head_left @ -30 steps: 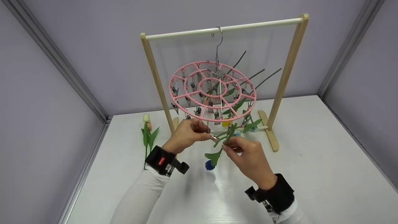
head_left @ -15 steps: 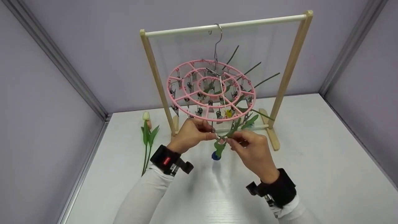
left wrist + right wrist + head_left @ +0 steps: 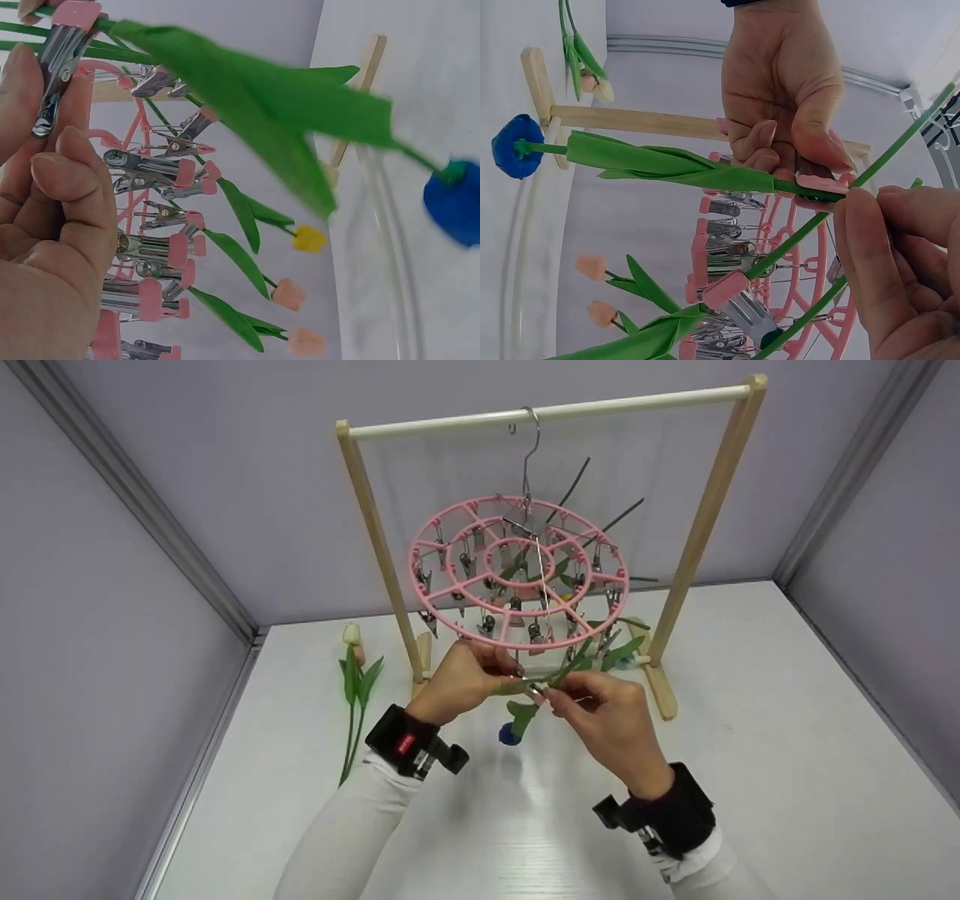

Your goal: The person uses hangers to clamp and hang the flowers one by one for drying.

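Note:
In the head view my left hand point(image 3: 461, 682) pinches a metal clothes peg point(image 3: 66, 56) with pink tips, below the front rim of the round pink drying hanger point(image 3: 517, 645). My right hand point(image 3: 607, 724) pinches the green stem of a blue artificial tulip point(image 3: 510, 734) beside that peg. Both wrist views show the pink tips over the stem, the fingertips of both hands close together there. The flower head points down, its leaves point(image 3: 667, 169) between it and the peg. Other tulips, one yellow point(image 3: 309, 238) and some peach point(image 3: 288, 294), hang from pegs behind.
The hanger hooks onto the white bar point(image 3: 645, 406) of a wooden-sided rack point(image 3: 367, 521). Several metal pegs point(image 3: 424, 581) dangle round the hanger, and dark stems point(image 3: 619, 519) stick up past its right rim. White and peach tulips point(image 3: 352, 675) lie on the white table point(image 3: 292, 810) at left.
The peg and the tulip stem, apart a second ago, have come together as my hands closed in on each other. The blue flower head has risen slightly and swung about; the hanger has shifted a little.

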Demonstrator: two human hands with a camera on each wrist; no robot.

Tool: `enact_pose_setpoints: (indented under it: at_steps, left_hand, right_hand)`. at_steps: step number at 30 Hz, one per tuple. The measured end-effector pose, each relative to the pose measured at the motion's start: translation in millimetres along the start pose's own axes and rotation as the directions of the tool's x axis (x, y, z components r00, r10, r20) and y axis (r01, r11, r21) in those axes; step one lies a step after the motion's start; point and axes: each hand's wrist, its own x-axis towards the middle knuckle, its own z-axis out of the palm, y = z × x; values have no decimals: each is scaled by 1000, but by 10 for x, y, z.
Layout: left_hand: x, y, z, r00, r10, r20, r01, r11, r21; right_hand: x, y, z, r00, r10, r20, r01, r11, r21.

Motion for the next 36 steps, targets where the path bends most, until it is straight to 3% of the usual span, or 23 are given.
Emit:
enact_pose_setpoints:
  at_steps: [18, 28, 36]
  left_hand:
    - [7, 18, -2, 999, 1, 40, -3, 999, 40]
    - [20, -16, -10, 999, -19, 48, 20, 999, -26]
    - [136, -369, -54, 999, -51, 2, 51, 998, -40]
  right_hand:
    - [7, -46, -3, 1000, 19, 20, -20, 1000, 10]
    - [23, -8, -20, 998, 21, 66, -23, 999, 30]
    - [4, 41, -35, 995, 45, 91, -51, 997, 61]
